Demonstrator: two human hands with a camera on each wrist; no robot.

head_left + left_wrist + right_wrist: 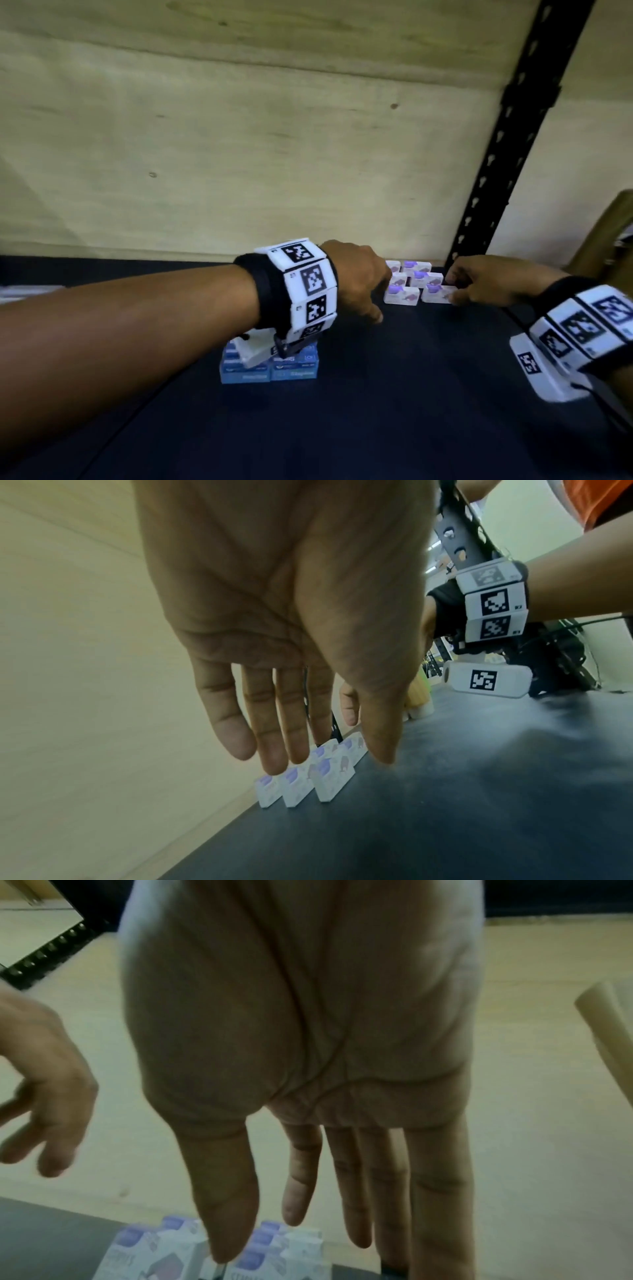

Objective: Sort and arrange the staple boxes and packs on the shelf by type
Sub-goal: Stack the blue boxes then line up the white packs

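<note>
Both hands reach to the far right corner of the dark shelf surface (394, 394), where a cluster of small white staple boxes (416, 279) with purple print stands in rows against the pale wooden back panel (239, 154), just left of the black perforated upright (507, 144).

The left hand (356, 277) sits at the left side of the cluster. In the left wrist view its fingers (274, 723) are extended and relaxed, pointing down over the boxes; they enclose nothing. Whether the fingertips touch the boxes cannot be determined.

The right hand (486, 279) sits at the right side of the cluster. In the head view its fingertips lie against the right end of the nearest right box (438, 294). In the right wrist view the fingers (356, 1185) are straight and spread slightly, with the thumb directly above the boxes; no box is enclosed.

A second group, the blue staple boxes (270, 368), stands stacked nearer on the shelf, to the left and well apart from the white cluster, partly hidden under the left wrist. Each wrist carries a band of white blocks (305, 291) with black coded markers. A tan object (603, 240) stands at the far right edge; its identity cannot be determined.
</note>
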